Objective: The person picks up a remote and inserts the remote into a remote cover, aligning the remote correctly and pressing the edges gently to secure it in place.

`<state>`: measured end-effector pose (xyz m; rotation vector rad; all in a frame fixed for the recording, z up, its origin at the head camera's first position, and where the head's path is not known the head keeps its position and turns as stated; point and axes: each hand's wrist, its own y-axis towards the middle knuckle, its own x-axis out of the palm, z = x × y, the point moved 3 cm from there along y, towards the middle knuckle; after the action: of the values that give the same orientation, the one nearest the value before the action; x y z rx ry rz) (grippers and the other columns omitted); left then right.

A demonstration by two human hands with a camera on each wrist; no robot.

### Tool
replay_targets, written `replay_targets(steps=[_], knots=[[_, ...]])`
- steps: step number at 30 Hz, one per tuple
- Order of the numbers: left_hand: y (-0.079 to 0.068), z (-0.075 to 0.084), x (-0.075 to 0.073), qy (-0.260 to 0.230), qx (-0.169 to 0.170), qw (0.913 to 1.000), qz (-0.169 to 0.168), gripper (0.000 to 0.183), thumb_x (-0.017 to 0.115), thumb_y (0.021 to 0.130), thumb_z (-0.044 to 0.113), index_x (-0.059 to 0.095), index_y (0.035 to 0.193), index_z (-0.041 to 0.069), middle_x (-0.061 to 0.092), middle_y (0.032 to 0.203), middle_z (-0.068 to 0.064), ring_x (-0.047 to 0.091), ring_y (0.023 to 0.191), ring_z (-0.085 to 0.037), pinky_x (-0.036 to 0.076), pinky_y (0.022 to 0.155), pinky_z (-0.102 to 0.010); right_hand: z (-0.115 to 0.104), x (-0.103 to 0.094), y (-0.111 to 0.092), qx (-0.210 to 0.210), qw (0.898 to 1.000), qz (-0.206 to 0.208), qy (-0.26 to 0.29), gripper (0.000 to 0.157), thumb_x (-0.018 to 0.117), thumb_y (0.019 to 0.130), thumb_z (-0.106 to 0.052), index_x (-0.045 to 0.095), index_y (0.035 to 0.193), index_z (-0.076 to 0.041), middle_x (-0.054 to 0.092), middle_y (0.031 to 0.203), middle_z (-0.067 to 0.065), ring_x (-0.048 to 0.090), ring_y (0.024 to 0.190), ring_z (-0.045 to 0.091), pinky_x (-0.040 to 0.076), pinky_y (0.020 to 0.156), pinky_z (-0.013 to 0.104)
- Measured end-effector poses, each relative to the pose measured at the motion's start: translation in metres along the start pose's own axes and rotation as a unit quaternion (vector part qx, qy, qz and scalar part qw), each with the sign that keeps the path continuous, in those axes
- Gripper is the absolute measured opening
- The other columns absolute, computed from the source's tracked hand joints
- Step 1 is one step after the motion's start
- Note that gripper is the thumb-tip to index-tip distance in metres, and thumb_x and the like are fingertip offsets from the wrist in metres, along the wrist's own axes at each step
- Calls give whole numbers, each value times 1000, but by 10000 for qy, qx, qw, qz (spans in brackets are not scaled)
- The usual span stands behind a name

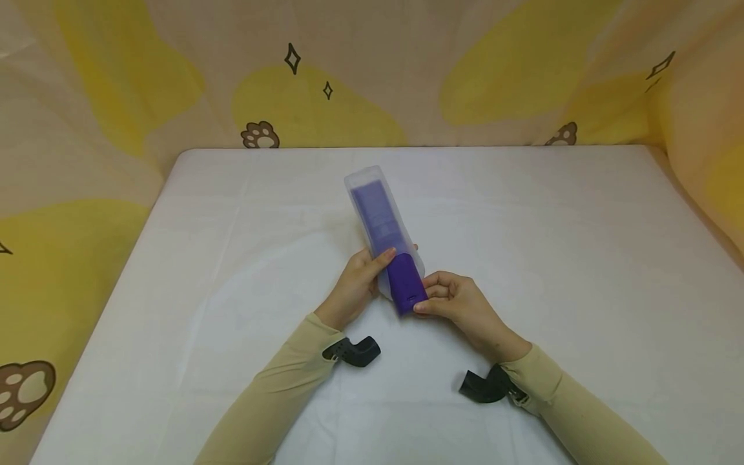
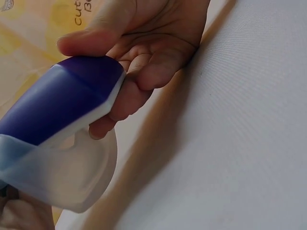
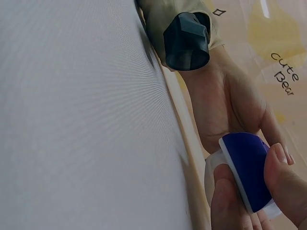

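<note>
A long purple object with a white underside (image 1: pixel 407 284) sits partly inside a clear, frosted plastic case (image 1: pixel 363 175), its exact kind unclear. Its purple end sticks out toward me from the case. My left hand (image 1: pixel 356 284) grips the case around its middle, thumb lying on top near the rim. Between thumb and fingers, my right hand (image 1: pixel 459 303) pinches the bare purple end. In the left wrist view the purple end (image 2: pixel 67 96) is close up, with the frosted case below it. The right wrist view shows the same end (image 3: pixel 247 172) between the right thumb and fingers.
A white-covered table (image 1: pixel 581 258) lies under both hands. Behind it hangs a yellow and beige patterned cloth (image 1: pixel 360 39). Black wrist mounts (image 1: pixel 361 352) are strapped over both sleeves.
</note>
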<state>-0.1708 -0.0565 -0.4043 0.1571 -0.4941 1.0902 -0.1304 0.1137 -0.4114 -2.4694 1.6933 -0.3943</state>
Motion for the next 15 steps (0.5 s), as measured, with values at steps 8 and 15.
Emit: replay_targets(steps=[8, 15], knots=[[-1, 0, 2, -10, 28, 10000, -66, 45, 42, 101, 16, 36, 137, -10, 44, 138, -25, 48, 123, -26, 40, 102, -36, 0, 0, 0, 1, 10000, 28, 82, 37, 69, 78, 7, 50, 109, 12, 69, 88, 9, 67, 81, 16, 55, 78, 29], [-1, 0, 3, 92, 47, 9998, -149, 43, 40, 101, 13, 36, 137, -11, 44, 138, -25, 45, 127, -26, 37, 105, -35, 0, 1, 0, -14, 9999, 85, 105, 36, 69, 78, 8, 50, 108, 12, 69, 87, 8, 67, 80, 15, 55, 77, 29]])
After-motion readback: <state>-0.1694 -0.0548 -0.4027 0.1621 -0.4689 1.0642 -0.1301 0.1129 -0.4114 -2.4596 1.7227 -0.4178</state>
